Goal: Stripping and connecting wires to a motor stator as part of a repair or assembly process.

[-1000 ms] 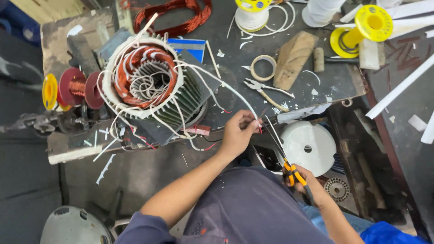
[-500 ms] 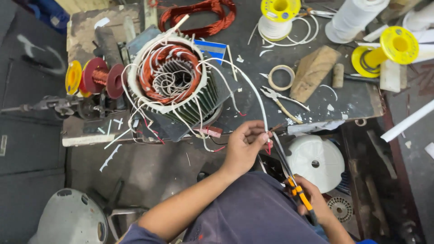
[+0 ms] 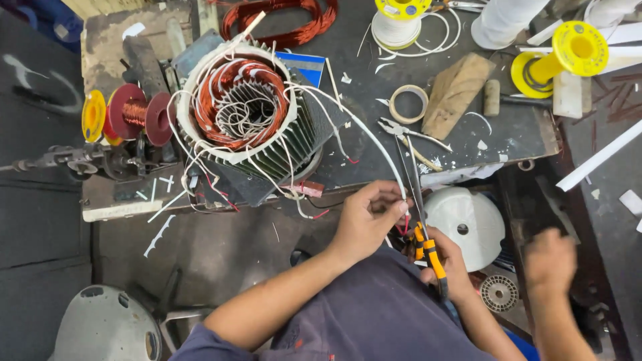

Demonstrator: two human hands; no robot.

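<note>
White sleeved lead [image 3: 374, 137] is being pinched by left hand [image 3: 366, 220]; right hand [image 3: 445, 257] is clamping pliers [image 3: 428, 247], now nearer frame centre than earlier.

Stator [image 3: 244, 107]: glossy copper windings, ribbed matt grey metal shell, white sleeving, prob. woven cloth. Pliers [image 3: 428, 247]: steel w/ smooth orange/black plastic grips. Wood block [image 3: 457, 93] rough, matt. Bench top [image 3: 361, 127] dark, scuffed metal. Spool [image 3: 568, 57] shiny yellow plastic.
</note>
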